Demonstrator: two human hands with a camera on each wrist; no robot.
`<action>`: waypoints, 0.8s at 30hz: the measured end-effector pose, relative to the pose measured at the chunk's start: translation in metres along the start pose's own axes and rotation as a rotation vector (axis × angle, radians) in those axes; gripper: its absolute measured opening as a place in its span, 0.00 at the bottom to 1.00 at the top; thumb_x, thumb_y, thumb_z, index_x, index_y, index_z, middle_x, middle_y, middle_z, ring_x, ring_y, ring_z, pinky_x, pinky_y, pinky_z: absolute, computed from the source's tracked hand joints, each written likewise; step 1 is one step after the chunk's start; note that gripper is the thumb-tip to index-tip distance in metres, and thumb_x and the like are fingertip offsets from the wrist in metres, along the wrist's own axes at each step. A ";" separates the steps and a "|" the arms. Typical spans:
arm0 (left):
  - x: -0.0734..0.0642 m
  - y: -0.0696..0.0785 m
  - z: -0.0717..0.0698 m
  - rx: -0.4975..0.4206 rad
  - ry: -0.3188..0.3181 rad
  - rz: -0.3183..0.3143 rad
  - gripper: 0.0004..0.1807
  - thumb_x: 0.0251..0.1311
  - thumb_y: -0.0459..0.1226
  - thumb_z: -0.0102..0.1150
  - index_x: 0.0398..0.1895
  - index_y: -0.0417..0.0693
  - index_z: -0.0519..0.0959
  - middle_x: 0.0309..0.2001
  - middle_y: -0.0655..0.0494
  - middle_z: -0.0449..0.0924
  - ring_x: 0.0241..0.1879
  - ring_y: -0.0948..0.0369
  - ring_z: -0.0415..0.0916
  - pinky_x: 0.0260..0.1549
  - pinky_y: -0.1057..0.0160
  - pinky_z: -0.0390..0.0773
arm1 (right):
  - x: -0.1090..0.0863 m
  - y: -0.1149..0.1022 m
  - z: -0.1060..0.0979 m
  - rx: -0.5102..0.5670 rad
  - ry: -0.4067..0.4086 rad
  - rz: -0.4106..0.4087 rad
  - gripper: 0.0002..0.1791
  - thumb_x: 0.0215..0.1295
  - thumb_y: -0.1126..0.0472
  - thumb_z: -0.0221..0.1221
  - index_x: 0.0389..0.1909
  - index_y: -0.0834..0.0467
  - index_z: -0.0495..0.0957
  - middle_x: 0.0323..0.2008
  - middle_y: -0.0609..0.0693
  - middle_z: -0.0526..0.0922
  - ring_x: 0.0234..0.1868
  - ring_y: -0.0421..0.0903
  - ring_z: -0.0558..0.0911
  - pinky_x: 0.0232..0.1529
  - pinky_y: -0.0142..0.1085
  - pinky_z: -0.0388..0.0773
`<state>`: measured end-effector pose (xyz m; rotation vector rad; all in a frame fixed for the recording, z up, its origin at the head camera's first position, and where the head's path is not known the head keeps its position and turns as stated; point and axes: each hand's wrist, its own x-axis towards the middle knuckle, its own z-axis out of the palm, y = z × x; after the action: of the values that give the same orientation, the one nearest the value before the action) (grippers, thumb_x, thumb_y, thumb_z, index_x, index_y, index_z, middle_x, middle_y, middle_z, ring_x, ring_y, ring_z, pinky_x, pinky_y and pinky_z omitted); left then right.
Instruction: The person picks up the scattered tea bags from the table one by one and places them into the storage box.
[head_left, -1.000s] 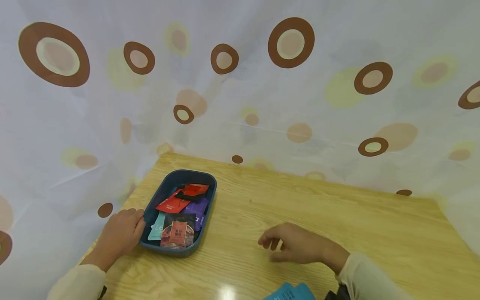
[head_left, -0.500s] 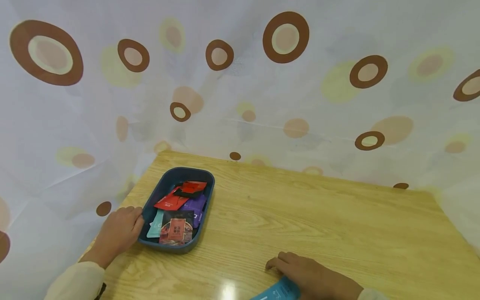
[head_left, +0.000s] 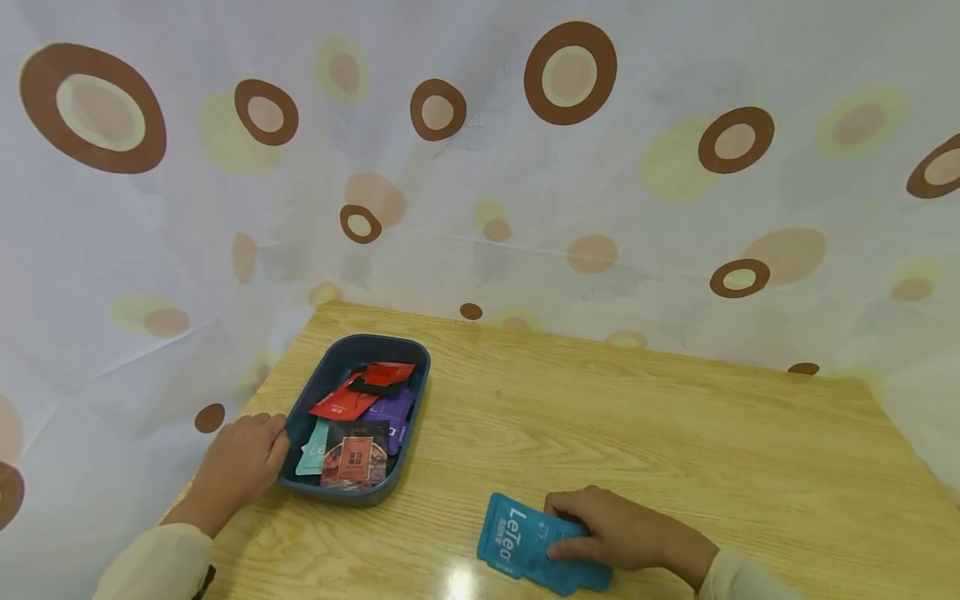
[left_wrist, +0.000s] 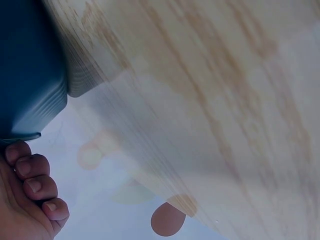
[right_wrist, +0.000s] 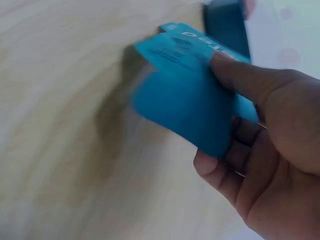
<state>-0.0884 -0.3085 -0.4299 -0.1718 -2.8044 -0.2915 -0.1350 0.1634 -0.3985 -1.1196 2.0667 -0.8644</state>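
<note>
In the head view my right hand [head_left: 611,533] pinches blue tea sachets [head_left: 525,542] printed "LeTea", thumb on the printed face. The right wrist view shows the same packets [right_wrist: 185,110] fanned into two overlapping pieces, fingers behind them, raised a little over the tabletop. My left hand [head_left: 240,462] grips the left rim of a dark blue plastic bin [head_left: 420,417]. From the left wrist view, its curled fingers [left_wrist: 37,187] lie right at the bin's rim. Inside the bin are red sachets [head_left: 345,404], a purple sachet [head_left: 401,412], a pale teal sachet [head_left: 311,458] and a dark patterned sachet [head_left: 352,475].
A light wood table [head_left: 637,417] spreads under everything, the bin standing on its left part. Behind and to both sides hangs a white sheet [head_left: 495,183] with brown and yellow dots, meeting the table's back edge.
My right hand has come down to the front of the table, taken hold of the blue sachets and brought them up and further into view. The left hand stays at the bin.
</note>
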 end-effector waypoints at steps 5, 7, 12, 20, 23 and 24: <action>0.001 -0.001 0.000 0.004 0.002 -0.004 0.16 0.65 0.32 0.46 0.17 0.50 0.62 0.16 0.57 0.59 0.18 0.61 0.57 0.23 0.62 0.58 | 0.019 -0.018 -0.022 0.163 0.089 0.003 0.12 0.72 0.55 0.56 0.43 0.61 0.75 0.32 0.51 0.85 0.26 0.30 0.78 0.27 0.30 0.78; 0.002 -0.002 0.000 0.003 0.002 -0.008 0.16 0.65 0.32 0.46 0.17 0.50 0.62 0.16 0.57 0.59 0.18 0.60 0.57 0.23 0.62 0.58 | 0.030 -0.025 -0.031 0.211 0.141 0.017 0.13 0.72 0.57 0.57 0.45 0.66 0.74 0.33 0.57 0.86 0.25 0.33 0.80 0.26 0.31 0.78; 0.001 -0.002 0.001 -0.002 0.001 -0.022 0.17 0.66 0.32 0.45 0.17 0.50 0.62 0.16 0.57 0.59 0.18 0.60 0.57 0.23 0.62 0.58 | 0.061 -0.043 -0.046 0.258 0.281 0.099 0.14 0.71 0.60 0.58 0.45 0.69 0.73 0.30 0.58 0.86 0.24 0.37 0.82 0.26 0.33 0.79; -0.002 0.000 0.002 -0.013 -0.005 -0.033 0.17 0.66 0.33 0.45 0.17 0.50 0.62 0.16 0.57 0.58 0.18 0.61 0.57 0.23 0.63 0.58 | 0.118 -0.065 -0.044 0.410 0.355 0.244 0.17 0.70 0.65 0.57 0.55 0.70 0.74 0.38 0.62 0.89 0.27 0.39 0.86 0.37 0.40 0.86; -0.002 0.001 0.002 -0.013 0.001 -0.026 0.17 0.66 0.33 0.46 0.17 0.50 0.61 0.16 0.57 0.58 0.18 0.61 0.56 0.23 0.63 0.57 | 0.141 -0.072 -0.037 0.474 0.375 0.285 0.19 0.70 0.67 0.56 0.59 0.71 0.73 0.43 0.63 0.88 0.29 0.39 0.86 0.39 0.39 0.86; -0.001 0.001 0.002 -0.012 0.003 -0.023 0.17 0.66 0.33 0.46 0.17 0.50 0.61 0.16 0.57 0.58 0.18 0.61 0.56 0.23 0.63 0.57 | 0.148 -0.075 -0.035 0.494 0.380 0.295 0.21 0.70 0.68 0.56 0.61 0.72 0.71 0.44 0.64 0.87 0.30 0.40 0.87 0.40 0.39 0.86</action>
<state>-0.0876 -0.3071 -0.4321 -0.1419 -2.8034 -0.3143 -0.1929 0.0116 -0.3514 -0.3971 2.0657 -1.4133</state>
